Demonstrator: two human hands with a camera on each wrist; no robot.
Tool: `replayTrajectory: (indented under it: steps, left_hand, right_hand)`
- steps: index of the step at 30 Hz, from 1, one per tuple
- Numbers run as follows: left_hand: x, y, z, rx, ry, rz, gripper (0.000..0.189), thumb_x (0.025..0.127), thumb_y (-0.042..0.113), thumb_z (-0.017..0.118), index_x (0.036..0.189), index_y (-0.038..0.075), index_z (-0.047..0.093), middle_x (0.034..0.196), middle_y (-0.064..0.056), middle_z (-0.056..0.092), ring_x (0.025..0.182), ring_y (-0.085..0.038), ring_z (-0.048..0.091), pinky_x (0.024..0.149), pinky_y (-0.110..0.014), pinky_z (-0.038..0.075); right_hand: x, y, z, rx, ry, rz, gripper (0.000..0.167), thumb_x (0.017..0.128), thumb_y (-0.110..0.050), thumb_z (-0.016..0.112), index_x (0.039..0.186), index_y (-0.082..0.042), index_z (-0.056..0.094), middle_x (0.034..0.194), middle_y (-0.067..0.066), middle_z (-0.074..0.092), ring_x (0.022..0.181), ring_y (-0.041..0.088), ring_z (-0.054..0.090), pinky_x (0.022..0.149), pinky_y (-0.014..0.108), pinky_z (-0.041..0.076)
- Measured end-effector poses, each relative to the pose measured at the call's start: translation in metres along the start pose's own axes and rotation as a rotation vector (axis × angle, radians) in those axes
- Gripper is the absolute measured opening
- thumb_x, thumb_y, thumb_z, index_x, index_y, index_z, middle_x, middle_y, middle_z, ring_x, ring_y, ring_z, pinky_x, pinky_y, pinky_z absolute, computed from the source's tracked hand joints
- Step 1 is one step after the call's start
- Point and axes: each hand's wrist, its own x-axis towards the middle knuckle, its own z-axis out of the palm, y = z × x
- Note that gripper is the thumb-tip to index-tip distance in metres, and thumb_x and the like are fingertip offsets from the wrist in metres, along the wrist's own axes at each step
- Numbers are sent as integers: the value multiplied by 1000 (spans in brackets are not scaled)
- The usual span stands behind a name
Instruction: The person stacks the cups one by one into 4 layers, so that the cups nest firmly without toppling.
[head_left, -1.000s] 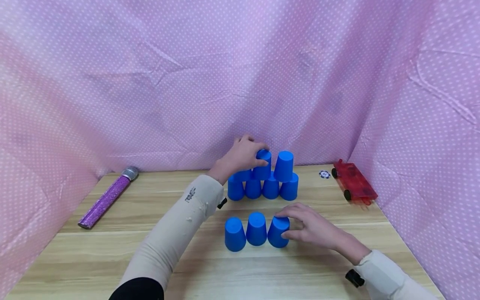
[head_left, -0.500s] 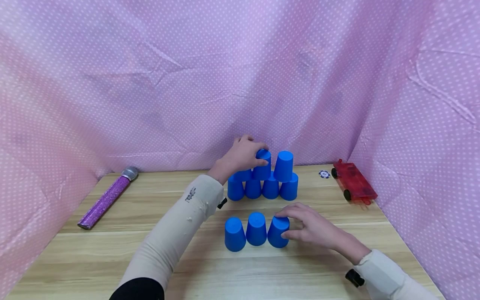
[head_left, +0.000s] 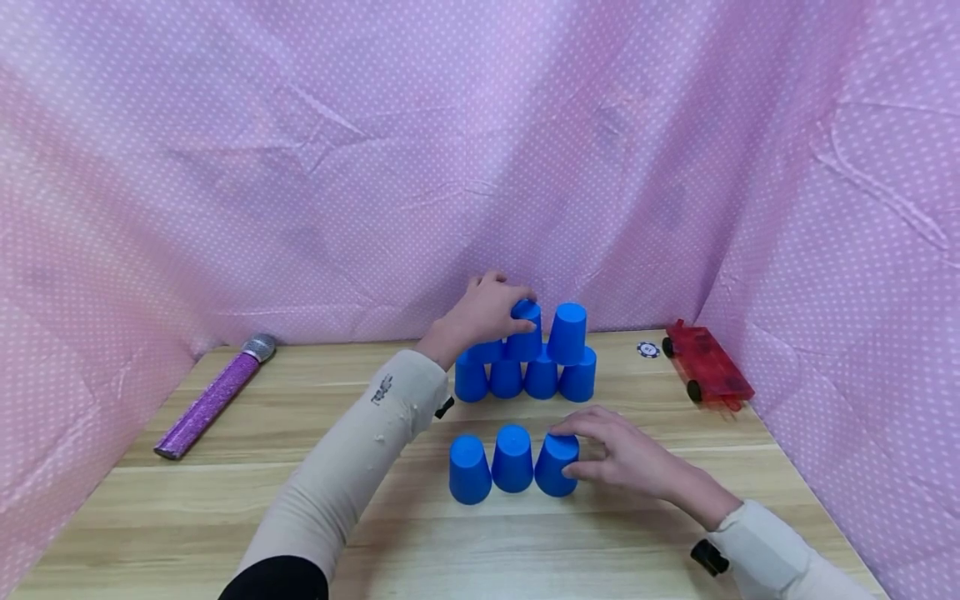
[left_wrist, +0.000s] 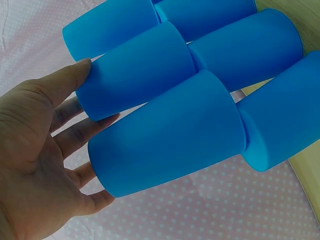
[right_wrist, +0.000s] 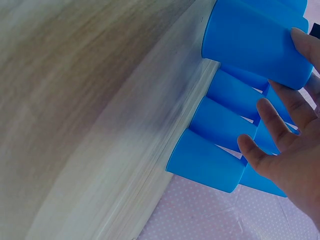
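Observation:
At the back, blue plastic cups stand upside down in two tiers. My left hand pinches the middle upper cup near its base, thumb on one side and fingers on the other. Its other fingers lie by the end of the left upper cup, which the hand partly hides in the head view. The right upper cup stands apart from that hand. Nearer the front is a row of three upturned cups. My right hand grips the rightmost one between thumb and fingers; the middle cup is just beside it.
A purple glittery microphone lies on the wooden table at the left. To the right are a poker chip and a red translucent toy car. A pink dotted cloth hangs along the back and sides.

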Motion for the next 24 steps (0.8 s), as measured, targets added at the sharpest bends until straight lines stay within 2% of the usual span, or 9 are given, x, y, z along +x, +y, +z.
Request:
replayTrajectory:
  steps: [5, 9, 13, 15, 16, 17, 19, 22, 24]
  left_hand:
    - [-2, -2, 0, 0, 12, 19, 57, 95, 51, 63, 146, 30, 51, 146, -1, 57, 151, -34, 25, 121, -62, 22]
    - [-10, -5, -3, 44, 103, 61, 55, 97, 50, 61, 147, 30, 50, 149, 0, 55, 150, -33, 28, 120, -60, 26]
    - [-28, -9, -10, 99, 267, 177, 47, 98, 44, 61, 142, 26, 55, 142, -1, 60, 136, -29, 45, 113, -51, 39]
    - [-40, -10, -14, 73, 315, 255, 43, 99, 39, 63, 138, 22, 59, 134, -2, 64, 125, -26, 53, 106, -45, 46]
    - [-47, -10, -16, 41, 318, 292, 42, 99, 37, 64, 136, 20, 61, 129, -2, 67, 119, -24, 56, 101, -41, 48]
    - [-55, -10, -17, -3, 298, 322, 40, 99, 36, 64, 135, 19, 62, 124, -1, 68, 114, -21, 58, 97, -37, 50]
    - [-71, -10, -19, -123, 202, 374, 37, 99, 35, 63, 133, 18, 63, 116, 0, 70, 106, -16, 62, 90, -30, 52]
    - [-96, -11, -15, -273, 9, 376, 35, 100, 37, 62, 130, 20, 64, 111, 7, 70, 101, -8, 63, 84, -24, 54]
    - [-112, -14, -10, -320, -87, 361, 34, 100, 37, 62, 130, 22, 64, 113, 9, 70, 101, -6, 63, 85, -26, 55]
  right_hand:
    - [0, -1, 2, 5, -5, 2, 45, 89, -41, 74, 131, -33, 62, 135, -3, 61, 130, 29, 52, 101, 60, 48]
    - [-1, -2, 3, 4, -3, 2, 45, 89, -41, 74, 132, -32, 63, 135, -1, 61, 129, 30, 52, 100, 61, 48]
    - [-1, -2, 3, 4, 0, -5, 45, 89, -41, 75, 132, -31, 63, 134, -1, 61, 129, 30, 52, 99, 60, 49]
    - [-1, -1, 3, 8, 0, -9, 46, 89, -40, 75, 132, -29, 63, 134, -1, 61, 129, 30, 52, 99, 59, 50]
    - [-1, -1, 3, 11, 0, -9, 46, 90, -40, 75, 133, -28, 63, 134, -1, 61, 129, 30, 52, 99, 59, 50]
    - [-1, -1, 3, 12, -1, -10, 47, 90, -40, 74, 133, -28, 63, 134, -1, 61, 129, 30, 52, 99, 59, 50]
    - [-1, 0, 2, 12, -2, -14, 47, 90, -40, 74, 133, -27, 63, 134, -1, 61, 129, 30, 53, 99, 58, 50]
    - [-1, 1, 0, 3, -1, -21, 46, 90, -41, 74, 133, -29, 62, 134, -1, 61, 129, 31, 53, 98, 58, 51]
    - [0, 1, -1, 0, -1, -24, 46, 90, -41, 74, 133, -30, 62, 134, -1, 61, 129, 31, 53, 98, 58, 51]
